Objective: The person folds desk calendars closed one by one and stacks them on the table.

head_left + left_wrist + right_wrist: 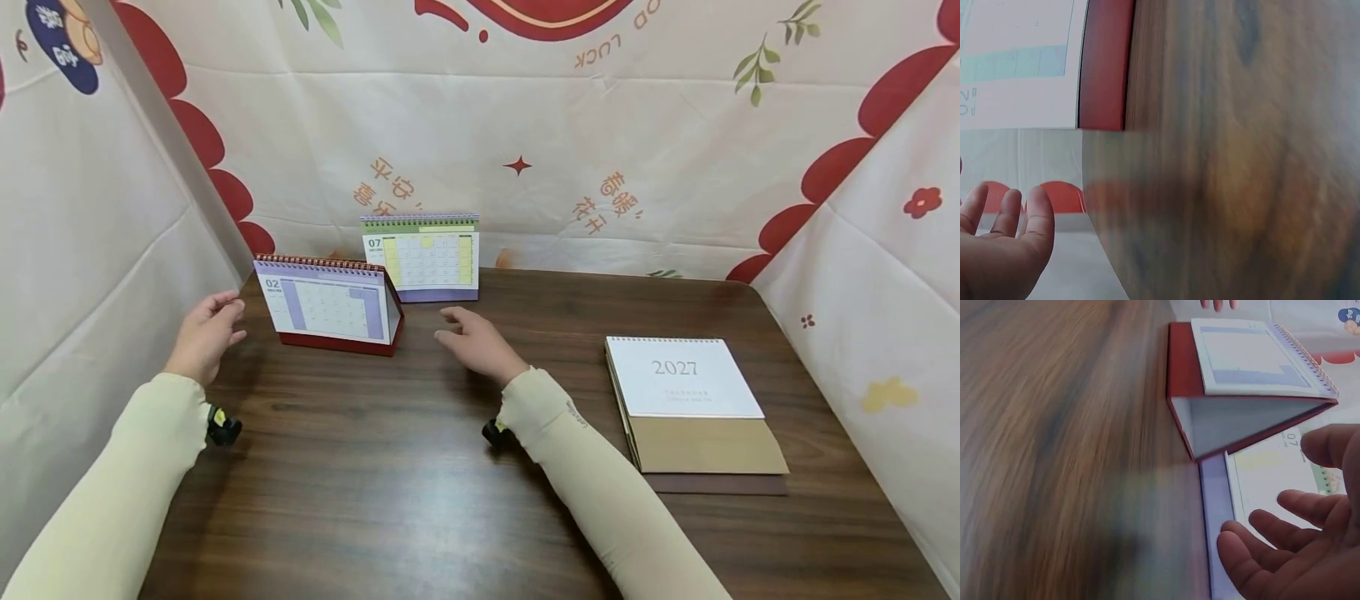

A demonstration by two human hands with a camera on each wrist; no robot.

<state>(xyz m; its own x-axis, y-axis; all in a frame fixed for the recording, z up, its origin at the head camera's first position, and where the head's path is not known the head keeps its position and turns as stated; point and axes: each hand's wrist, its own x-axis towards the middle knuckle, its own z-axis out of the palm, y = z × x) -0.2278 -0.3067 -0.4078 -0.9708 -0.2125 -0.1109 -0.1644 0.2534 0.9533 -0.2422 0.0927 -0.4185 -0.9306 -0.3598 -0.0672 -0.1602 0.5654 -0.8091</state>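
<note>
Both hands are empty right now, fingers loosely bent and spread a bit, well apart from each other. The left hand [206, 333] hangs just beside the left end of the red desk calendar [330, 304], and the right hand [480, 342] is off past its other end, near the lower right corner of the green-topped calendar [438, 258]. Neither one is touching anything as far as I can see.

So the red one stands like a tent toward the left back of the table [375, 500], showing its 02 page, and it partly covers the green-topped one behind it. Can't tell if those two touch. A third calendar [686, 375], the one with 2027 on the front, sits well off to the right.

How it'd handle, my guess: pretty light, with a stiff card stand that's hollow in the middle (the right wrist view looks straight into the end). Card like that is probably a little slick on smooth wood, and squeezing the sides could fold the tent. I'd take it low by both ends of the red base, and leave the wire spiral and pages alone, since paper creases easily.
</note>
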